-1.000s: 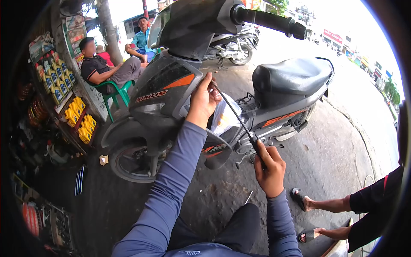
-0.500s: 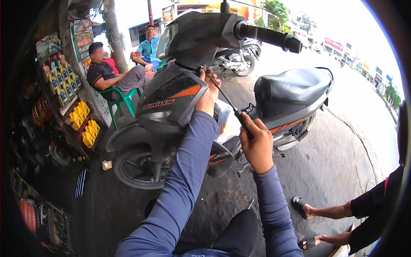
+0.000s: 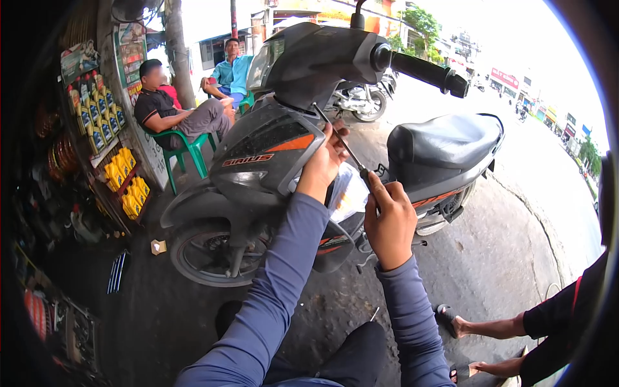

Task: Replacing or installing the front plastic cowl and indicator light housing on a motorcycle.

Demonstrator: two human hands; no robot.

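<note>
My right hand (image 3: 392, 222) is closed around the dark handle of a screwdriver (image 3: 354, 157). Its long metal shaft slants up and left to the motorbike's front cover, just below the handlebar cowl. Curled about the middle of the shaft are the fingers of my left hand (image 3: 325, 158); anything small between them is hidden. The dark grey motorbike (image 3: 258, 138) with orange trim stands across in front of me, front wheel to the left. A whitish plastic bag (image 3: 349, 193) hangs behind my left hand, near the footwell.
Two people sit on green plastic chairs (image 3: 188, 155) at the far left. Shelves hold yellow oil bottles (image 3: 126, 180). Someone's sandalled feet (image 3: 451, 320) stand at the right. Several metal rods (image 3: 117, 272) and a small cardboard piece (image 3: 158, 247) lie on the ground. Another motorbike (image 3: 364, 103) is parked behind.
My left fingers have slid back along the shaft, away from its tip. The screwdriver's tip stays at the front cover, its shaft now more exposed. The view has shifted slightly.
</note>
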